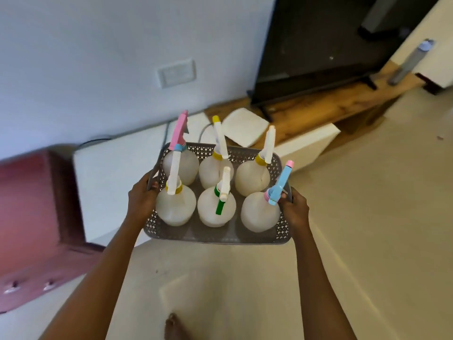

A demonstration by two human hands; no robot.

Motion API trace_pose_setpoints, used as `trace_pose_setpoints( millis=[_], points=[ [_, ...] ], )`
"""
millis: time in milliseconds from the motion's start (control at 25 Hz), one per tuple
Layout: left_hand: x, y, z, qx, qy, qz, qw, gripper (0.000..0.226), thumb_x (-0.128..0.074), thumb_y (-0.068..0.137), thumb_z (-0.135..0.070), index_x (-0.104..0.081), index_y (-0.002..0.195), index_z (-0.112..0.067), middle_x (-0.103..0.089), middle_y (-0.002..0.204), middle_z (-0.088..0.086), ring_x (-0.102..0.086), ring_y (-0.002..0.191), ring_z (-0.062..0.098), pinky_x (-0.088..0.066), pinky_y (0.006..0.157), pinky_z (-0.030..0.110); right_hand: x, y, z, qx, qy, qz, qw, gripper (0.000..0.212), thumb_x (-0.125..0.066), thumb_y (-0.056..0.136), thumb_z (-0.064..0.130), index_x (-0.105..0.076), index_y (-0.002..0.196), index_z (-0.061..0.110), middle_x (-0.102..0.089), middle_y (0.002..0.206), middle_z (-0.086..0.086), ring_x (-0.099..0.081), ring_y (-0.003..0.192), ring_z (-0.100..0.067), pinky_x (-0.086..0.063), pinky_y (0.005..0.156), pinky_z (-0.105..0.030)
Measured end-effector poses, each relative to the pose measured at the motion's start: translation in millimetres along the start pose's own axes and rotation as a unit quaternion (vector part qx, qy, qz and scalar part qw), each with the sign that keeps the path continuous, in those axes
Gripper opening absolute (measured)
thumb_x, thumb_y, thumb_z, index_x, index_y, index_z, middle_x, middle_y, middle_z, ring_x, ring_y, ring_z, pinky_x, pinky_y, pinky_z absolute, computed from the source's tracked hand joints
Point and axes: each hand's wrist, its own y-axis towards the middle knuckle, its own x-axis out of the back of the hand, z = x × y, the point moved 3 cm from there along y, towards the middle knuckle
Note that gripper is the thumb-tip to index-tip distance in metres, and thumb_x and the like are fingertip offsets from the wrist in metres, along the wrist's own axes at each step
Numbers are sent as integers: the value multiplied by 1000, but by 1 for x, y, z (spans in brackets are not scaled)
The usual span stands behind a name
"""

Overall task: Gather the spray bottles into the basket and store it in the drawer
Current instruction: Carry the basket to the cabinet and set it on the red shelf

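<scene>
I carry a grey perforated basket [215,235] in front of me, above the floor. My left hand [142,198] grips its left handle and my right hand [294,209] grips its right handle. Several white spray bottles stand upright inside in two rows. The front row has a bottle with a yellow collar [175,207], one with a green trigger [217,209] and one with a blue and pink head [259,212]. Behind them stands a pink-headed bottle [181,163] and two with yellow collars [212,170].
A low white cabinet [110,177] runs along the wall ahead. To its right is a wooden stand [318,106] bearing a dark screen [318,45]. A dark red seat [31,217] sits at the left. Beige floor [367,217] spreads below, with my bare foot [174,327] on it.
</scene>
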Motion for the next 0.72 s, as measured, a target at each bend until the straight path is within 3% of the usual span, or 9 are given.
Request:
trace_pose_setpoints(
  millis=[160,320,400,480,640,720],
  points=[
    [75,26,56,64,-29,-65,995,45,-44,86,-2,-56,126,-18,-66,111,12,-55,106,32,-40,87,37,-97,6,63,40,-41,77,995,27,-51,89,8,-64,113,12,-68,105,-11,-59,99,-25,-38,77,-26],
    [122,59,107,112,-76,-111,984,47,-43,83,0,-59,121,-22,-63,96,5,-55,93,27,-41,81,35,-188,16,99,54,-65,130,988,31,-52,89,8,-62,118,17,-68,103,-8,-60,104,-27,-46,84,-35],
    [139,76,132,113,-99,-130,980,51,-43,77,-4,-60,120,-26,-65,96,4,-58,92,27,-45,83,40,-231,22,110,58,-76,149,984,34,-52,90,9,-59,122,17,-66,103,-6,-60,105,-28,-46,89,-37],
    [153,84,153,123,-111,-147,975,49,-43,79,-1,-59,121,-22,-64,96,4,-56,87,23,-44,78,36,-264,22,120,68,-87,165,980,37,-50,91,8,-56,126,16,-66,109,-8,-59,106,-28,-47,93,-38],
    [180,83,185,161,-109,-168,967,36,-45,78,7,-63,97,-18,-61,85,12,-53,80,25,-42,71,39,-310,13,134,91,-120,198,968,36,-48,91,6,-57,125,14,-67,111,-15,-59,105,-32,-46,83,-34],
    [202,78,196,174,-108,-190,960,33,-47,80,7,-63,97,-16,-63,88,15,-55,83,30,-46,75,44,-334,3,148,96,-119,224,962,36,-48,90,5,-58,124,14,-66,115,-14,-59,108,-31,-44,83,-31]
  ],
)
